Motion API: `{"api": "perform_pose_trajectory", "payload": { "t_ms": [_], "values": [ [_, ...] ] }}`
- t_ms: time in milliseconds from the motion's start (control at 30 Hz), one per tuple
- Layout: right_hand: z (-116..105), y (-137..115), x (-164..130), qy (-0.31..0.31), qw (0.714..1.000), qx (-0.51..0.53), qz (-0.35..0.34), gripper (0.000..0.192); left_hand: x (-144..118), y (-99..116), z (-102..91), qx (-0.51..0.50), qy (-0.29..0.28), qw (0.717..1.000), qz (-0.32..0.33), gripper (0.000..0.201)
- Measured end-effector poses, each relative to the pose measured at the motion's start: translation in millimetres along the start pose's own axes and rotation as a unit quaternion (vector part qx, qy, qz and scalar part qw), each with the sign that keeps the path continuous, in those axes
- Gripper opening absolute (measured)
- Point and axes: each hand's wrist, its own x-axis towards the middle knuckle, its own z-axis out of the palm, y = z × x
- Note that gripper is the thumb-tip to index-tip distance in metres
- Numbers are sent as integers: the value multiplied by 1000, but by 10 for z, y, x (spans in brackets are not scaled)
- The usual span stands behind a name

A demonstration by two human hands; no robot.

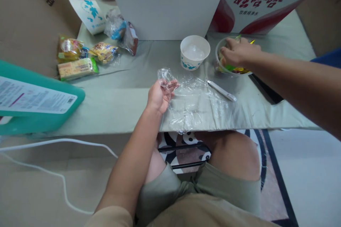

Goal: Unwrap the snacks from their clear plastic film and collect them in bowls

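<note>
My left hand point(161, 95) is turned palm up over the table with its fingers curled round the edge of a crumpled sheet of clear plastic film point(189, 103). The film spreads to the right across the table and reaches its front edge. At the back right, my right hand point(237, 51) dips into a clear plastic bowl point(218, 64) of wrapped snacks. Its fingers are bent down among green and gold wrappers, and what they pinch is hidden. A white utility knife point(221, 90) lies by the film. Behind it stands a paper cup point(193, 63) with something clear inside.
Several packaged snacks point(77, 68) lie at the left, near a tilted paper cup point(92, 19) and crumpled clear wrapping point(114, 25). A large green jug point(53, 113) takes up the left front. White boxes point(170, 3) line the back. A dark flat object point(268, 90) lies under my right forearm.
</note>
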Motion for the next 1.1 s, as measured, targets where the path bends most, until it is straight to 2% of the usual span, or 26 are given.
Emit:
{"api": "perform_pose_trajectory", "payload": {
  "t_ms": [100,133,200,267,300,333,367,400,500,567,633,767,900,1000,1100],
  "values": [
    [-173,-195,-188,2,994,-77,73,65,-2,5,6,-1,1,1000,-3,19],
    [-262,-295,-283,17,993,-92,77,66,0,10,1,-1,1,1000,-1,17],
    [-417,-502,-549,82,994,-70,32,51,10,31,-20,7,3,1000,8,15],
    [-448,-676,-903,120,991,36,-52,32,27,64,-59,28,7,999,17,14],
    [-394,-741,-1096,102,987,95,-82,27,36,82,-84,41,8,999,20,16],
    [-296,-792,-1284,55,985,127,-104,23,45,97,-113,54,6,998,21,19],
    [-160,-829,-1455,-13,984,129,-124,21,52,108,-143,69,2,997,22,25],
    [1,-856,-1601,-51,980,131,-139,22,57,113,-174,85,-4,996,23,30],
    [471,-890,-1854,-87,976,116,-162,30,54,89,-266,166,-10,984,62,27],
    [658,-888,-1901,-86,979,97,-156,36,46,68,-328,241,8,964,113,21],
    [719,-876,-1910,-81,983,82,-142,39,44,77,-393,304,33,940,153,14],
    [648,-834,-1927,-55,992,65,-94,40,66,206,-553,348,93,911,200,22],
    [589,-747,-1906,-36,996,69,-37,38,87,327,-726,376,133,890,222,18],
    [605,-707,-1814,-35,994,106,-2,49,78,356,-789,407,124,881,207,13],
    [654,-742,-1687,-40,993,110,29,69,43,364,-764,422,72,888,169,8]
  ]
}}
